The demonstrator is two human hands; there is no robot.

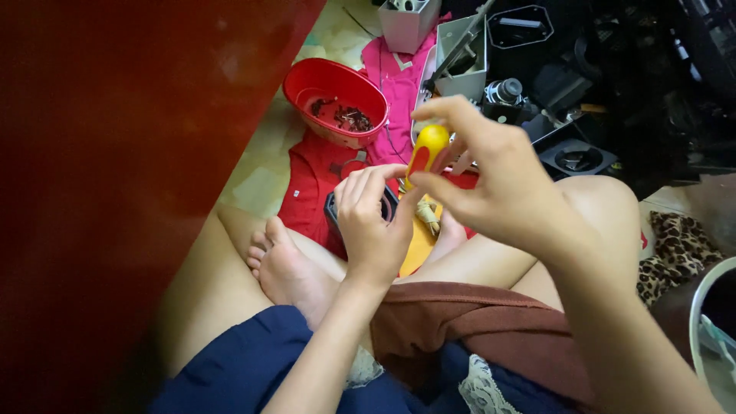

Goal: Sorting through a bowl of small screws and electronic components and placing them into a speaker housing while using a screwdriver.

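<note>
Screwdriver (426, 149), yellow-and-red handle, stands upright between our knees, right hand (498, 188) pinching its top. Left hand (373, 222) is closed around a small dark part (387, 208) under the tip. We judge fastening mid-way; screws remain in the red bowl (335, 101).

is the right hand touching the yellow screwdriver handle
Touching. The head view shows the right hand with fingers wrapped around the top of the yellow screwdriver handle, no gap.
</note>
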